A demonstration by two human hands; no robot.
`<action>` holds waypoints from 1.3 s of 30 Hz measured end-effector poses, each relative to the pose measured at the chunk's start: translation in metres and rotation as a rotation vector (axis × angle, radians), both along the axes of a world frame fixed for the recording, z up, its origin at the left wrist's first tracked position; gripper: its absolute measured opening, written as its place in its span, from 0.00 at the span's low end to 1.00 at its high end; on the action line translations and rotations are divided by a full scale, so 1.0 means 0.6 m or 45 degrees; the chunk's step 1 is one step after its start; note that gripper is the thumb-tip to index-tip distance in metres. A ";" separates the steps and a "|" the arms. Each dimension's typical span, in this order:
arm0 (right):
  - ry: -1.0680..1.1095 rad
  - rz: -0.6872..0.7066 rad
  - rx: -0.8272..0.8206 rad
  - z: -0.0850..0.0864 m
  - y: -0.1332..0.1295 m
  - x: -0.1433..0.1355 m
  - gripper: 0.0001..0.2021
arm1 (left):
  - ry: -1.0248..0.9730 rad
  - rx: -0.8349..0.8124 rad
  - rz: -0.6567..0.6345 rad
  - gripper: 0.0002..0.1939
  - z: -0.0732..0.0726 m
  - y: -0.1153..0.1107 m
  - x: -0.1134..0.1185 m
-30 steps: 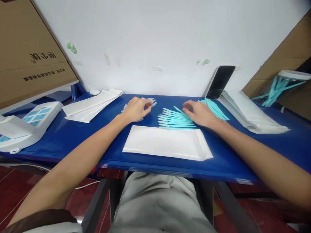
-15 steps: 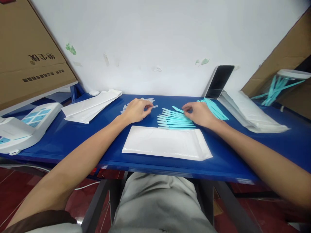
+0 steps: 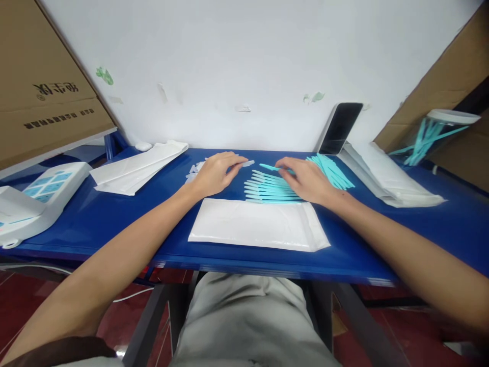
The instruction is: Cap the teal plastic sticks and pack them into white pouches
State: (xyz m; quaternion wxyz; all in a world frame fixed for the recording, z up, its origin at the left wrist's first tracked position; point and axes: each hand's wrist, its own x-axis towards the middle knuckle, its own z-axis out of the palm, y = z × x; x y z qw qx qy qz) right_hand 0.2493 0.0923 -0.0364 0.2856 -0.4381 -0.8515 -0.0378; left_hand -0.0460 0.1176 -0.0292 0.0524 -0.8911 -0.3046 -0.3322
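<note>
Brought closer together since the earlier frame, beyond the front white packet (image 3: pixel 257 224): left hand (image 3: pixel 216 173) and right hand (image 3: pixel 305 178), each with its held item.

Left hand: thumb and fingertips closed on a translucent piece (image 3: pixel 248 163), one end pointing rightward, beyond the middle of the front white packet.

Right hand: thumb and forefinger pinched on a teal stick (image 3: pixel 269 166), narrow tip pointing leftward, likewise beyond the front white packet. Apart from the translucent piece, by a small gap.

Directly behind the front white packet: row of teal sticks (image 3: pixel 267 187), laid side by side, right ends partly under the right hand.

Behind its left end: loose translucent pieces (image 3: pixel 193 169), partly hidden by the left hand.

Beyond its right end: heap of teal sticks (image 3: pixel 334 173); behind that, a phone (image 3: pixel 341 127), leaning on the wall (image 3: pixel 214 66).

To its left: folded white packets (image 3: pixel 141 165); farther left, white device with blue panels (image 3: pixel 49 188), and cardboard (image 3: pixel 49 56) above.

To its right: stacked white packets (image 3: pixel 397 178); farther right, clear tub with white rim (image 3: pixel 453 116), teal sticks inside.

Beneath the front white packet: blue table (image 3: pixel 126 224).
</note>
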 end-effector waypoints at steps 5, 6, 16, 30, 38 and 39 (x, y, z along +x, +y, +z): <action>0.051 0.013 -0.023 0.006 -0.010 -0.011 0.13 | -0.077 -0.050 -0.094 0.18 0.001 -0.010 0.014; 0.076 0.039 -0.014 0.007 -0.010 -0.011 0.14 | -0.115 -0.081 -0.096 0.18 0.001 -0.012 0.016; 0.207 0.076 0.096 0.011 -0.007 -0.011 0.12 | -0.264 -0.240 -0.142 0.16 -0.002 -0.017 0.025; 0.265 0.164 0.179 0.008 -0.019 -0.022 0.12 | -0.344 -0.300 -0.147 0.16 -0.001 -0.036 0.053; 0.253 0.184 0.154 0.017 -0.030 -0.030 0.11 | -0.221 -0.177 -0.207 0.15 0.011 -0.046 0.059; 0.245 0.179 0.153 0.018 -0.028 -0.028 0.12 | -0.146 -0.145 -0.212 0.16 0.013 -0.046 0.058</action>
